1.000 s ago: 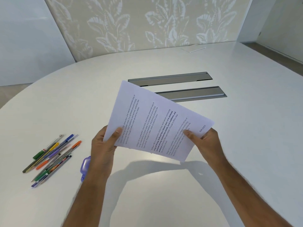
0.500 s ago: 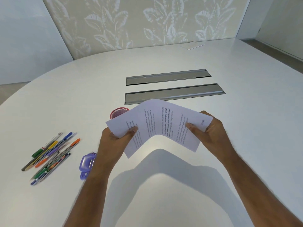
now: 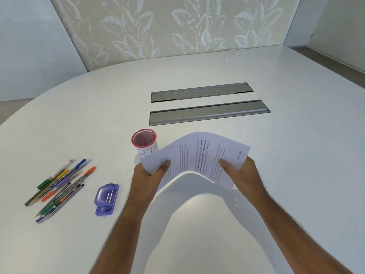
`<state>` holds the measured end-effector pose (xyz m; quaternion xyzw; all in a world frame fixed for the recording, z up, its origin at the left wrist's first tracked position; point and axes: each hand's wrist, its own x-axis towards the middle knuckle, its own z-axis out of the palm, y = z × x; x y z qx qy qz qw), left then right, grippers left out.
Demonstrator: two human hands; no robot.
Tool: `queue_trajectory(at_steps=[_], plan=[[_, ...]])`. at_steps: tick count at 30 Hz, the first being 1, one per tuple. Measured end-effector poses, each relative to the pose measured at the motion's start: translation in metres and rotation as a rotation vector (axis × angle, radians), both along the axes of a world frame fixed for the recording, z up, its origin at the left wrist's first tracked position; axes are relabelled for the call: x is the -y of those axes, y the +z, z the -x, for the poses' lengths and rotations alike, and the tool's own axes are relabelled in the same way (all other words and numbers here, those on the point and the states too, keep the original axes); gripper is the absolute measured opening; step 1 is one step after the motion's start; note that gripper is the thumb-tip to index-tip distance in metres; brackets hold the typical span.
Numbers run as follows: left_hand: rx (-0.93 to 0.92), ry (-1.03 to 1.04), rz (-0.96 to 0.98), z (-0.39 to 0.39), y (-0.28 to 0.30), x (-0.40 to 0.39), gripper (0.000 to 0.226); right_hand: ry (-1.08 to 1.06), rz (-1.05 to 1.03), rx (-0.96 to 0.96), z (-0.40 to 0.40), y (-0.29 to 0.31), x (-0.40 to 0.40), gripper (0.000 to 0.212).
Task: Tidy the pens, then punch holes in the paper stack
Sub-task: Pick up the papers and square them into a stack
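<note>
Head view: at frame centre, both hands' fingers pinch the printed paper stack (image 3: pixel 197 155), left hand (image 3: pixel 150 175) and right hand (image 3: pixel 240 172), arching it above the worktop (image 3: pixel 296 155). Loose pens (image 3: pixel 59 186) and purple hole punch (image 3: pixel 105 199) lie lower left; the red mesh pen cup (image 3: pixel 144 142) stands just behind the paper.

At frame centre, the left hand (image 3: pixel 147 176) and right hand (image 3: pixel 240 172) pinch a bowed paper stack (image 3: pixel 194 155) above the white table (image 3: pixel 296 155). A red mesh cup (image 3: pixel 144 140) stands just behind its left corner. At lower left lie scattered pens (image 3: pixel 59 186) and a purple punch (image 3: pixel 106 199).
</note>
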<state>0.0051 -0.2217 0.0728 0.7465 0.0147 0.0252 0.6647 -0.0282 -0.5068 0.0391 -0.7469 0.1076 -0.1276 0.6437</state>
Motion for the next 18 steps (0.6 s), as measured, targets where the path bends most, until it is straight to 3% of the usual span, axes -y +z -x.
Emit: queue_trajectory(at_steps=[11,14,18], plan=[[-0.038,-0.001,0.020,0.007,-0.007,0.002,0.040,-0.013,-0.001,-0.004,0.007,-0.010,-0.009,0.021],[-0.049,0.032,0.010,0.005,-0.006,0.000,0.025,-0.009,0.011,0.021,0.005,-0.007,-0.008,0.019],[-0.030,0.057,0.016,0.003,0.004,-0.004,0.028,-0.014,-0.009,0.036,0.001,0.000,-0.002,0.021]])
